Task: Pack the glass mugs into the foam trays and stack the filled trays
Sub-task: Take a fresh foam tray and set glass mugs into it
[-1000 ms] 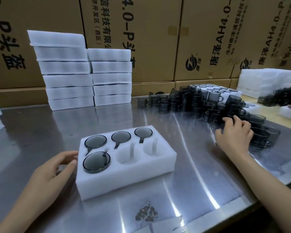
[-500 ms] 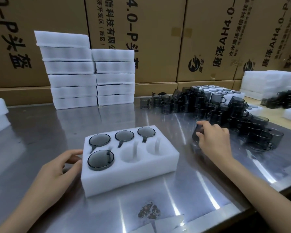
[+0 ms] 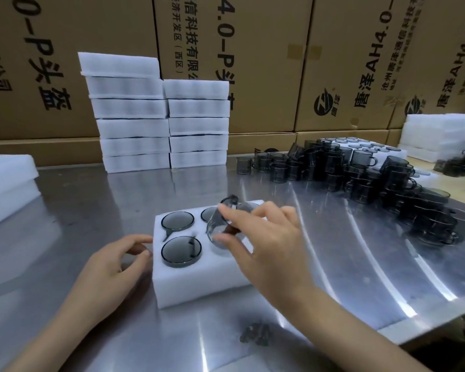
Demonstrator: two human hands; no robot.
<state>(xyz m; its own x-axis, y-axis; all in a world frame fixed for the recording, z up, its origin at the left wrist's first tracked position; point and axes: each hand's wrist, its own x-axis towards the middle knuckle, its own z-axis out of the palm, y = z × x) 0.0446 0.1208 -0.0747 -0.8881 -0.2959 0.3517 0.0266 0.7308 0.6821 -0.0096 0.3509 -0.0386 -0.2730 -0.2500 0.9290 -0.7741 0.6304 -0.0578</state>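
Observation:
A white foam tray (image 3: pixel 199 284) lies on the steel table in front of me. Smoky glass mugs sit in its cavities, one at the back left (image 3: pixel 177 220) and one at the front left (image 3: pixel 181 251); others are partly hidden by my hand. My right hand (image 3: pixel 266 245) holds a tilted glass mug (image 3: pixel 220 224) over the front middle cavity, fingers curled round it. My left hand (image 3: pixel 116 261) rests against the tray's left side, its fingertips touching the foam. A heap of loose mugs (image 3: pixel 373 178) lies at the right.
Two stacks of foam trays (image 3: pixel 159 124) stand at the back against cardboard boxes (image 3: pixel 253 63). More foam (image 3: pixel 6 181) lies at the left edge and at the far right (image 3: pixel 440 132). The table's front edge (image 3: pixel 387 331) runs close on the right.
My right hand has come from the mug heap to above the tray, carrying a mug. My left hand stays at the tray's left side.

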